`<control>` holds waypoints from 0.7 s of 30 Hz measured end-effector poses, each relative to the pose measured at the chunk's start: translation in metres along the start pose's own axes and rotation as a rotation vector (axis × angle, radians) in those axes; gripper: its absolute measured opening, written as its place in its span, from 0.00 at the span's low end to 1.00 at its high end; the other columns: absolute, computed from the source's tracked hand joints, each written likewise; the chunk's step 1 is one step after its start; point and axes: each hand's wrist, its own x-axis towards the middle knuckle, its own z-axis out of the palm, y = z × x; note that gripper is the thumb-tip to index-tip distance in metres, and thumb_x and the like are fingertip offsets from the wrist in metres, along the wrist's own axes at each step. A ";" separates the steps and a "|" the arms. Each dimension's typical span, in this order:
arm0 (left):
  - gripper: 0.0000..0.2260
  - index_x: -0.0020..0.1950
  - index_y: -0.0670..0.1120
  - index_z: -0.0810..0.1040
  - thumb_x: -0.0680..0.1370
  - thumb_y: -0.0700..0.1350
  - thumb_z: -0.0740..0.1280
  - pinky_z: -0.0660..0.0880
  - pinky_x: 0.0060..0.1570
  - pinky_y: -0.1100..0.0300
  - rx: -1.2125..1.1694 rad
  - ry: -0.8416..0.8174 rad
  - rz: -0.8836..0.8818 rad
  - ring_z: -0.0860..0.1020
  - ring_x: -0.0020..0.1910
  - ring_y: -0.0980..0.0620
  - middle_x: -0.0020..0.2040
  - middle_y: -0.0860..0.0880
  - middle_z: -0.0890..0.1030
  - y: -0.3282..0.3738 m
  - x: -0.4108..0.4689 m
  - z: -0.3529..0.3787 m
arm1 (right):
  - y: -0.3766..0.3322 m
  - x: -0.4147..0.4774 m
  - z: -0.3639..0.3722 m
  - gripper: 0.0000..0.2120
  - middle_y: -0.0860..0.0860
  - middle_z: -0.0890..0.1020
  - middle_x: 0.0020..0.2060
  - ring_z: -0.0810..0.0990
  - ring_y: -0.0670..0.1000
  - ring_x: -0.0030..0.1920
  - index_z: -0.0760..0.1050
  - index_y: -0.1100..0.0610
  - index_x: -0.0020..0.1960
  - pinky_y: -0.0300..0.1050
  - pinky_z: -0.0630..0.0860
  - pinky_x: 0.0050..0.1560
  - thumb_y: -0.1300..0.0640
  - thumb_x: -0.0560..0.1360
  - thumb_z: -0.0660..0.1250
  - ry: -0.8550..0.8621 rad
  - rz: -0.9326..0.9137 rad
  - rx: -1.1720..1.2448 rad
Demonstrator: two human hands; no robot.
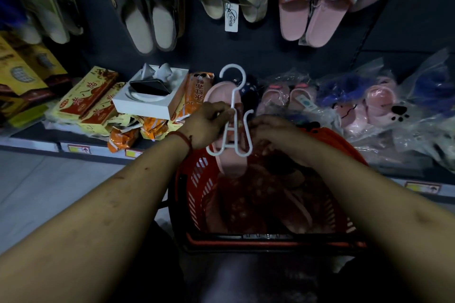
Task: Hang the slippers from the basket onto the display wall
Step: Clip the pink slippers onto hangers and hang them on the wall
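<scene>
Fitting a pink slipper (231, 165) onto a white plastic hanger (234, 98), held just above the red basket (270, 241) in front of the display wall (246, 51). The left hand (209, 123) pinches the hanger's stem below the hook. The right hand (270, 130) has its fingers curled at the hanger's right prong, but the dim light hides whether it grips the prong, a second slipper, or nothing. More slippers (258, 204) lie in the basket, and finished pairs (305, 24) already hang on the wall above.

Handling, as a judgement: the slipper looks light and soft, with a flexible sole, so it should bend readily over a prong. The hanger looks thin and stiff, and probably springy. The stem gives the steadiest hold, which leaves the hook free for the wall. A pair held by one slipper alone could swing or slide off.
</scene>
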 end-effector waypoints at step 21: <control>0.11 0.55 0.52 0.80 0.75 0.52 0.67 0.81 0.50 0.44 -0.105 0.292 -0.245 0.82 0.47 0.39 0.50 0.41 0.84 -0.011 0.004 -0.025 | 0.001 -0.021 -0.043 0.05 0.55 0.83 0.33 0.76 0.44 0.24 0.80 0.57 0.42 0.35 0.73 0.29 0.64 0.75 0.71 0.159 -0.164 -0.463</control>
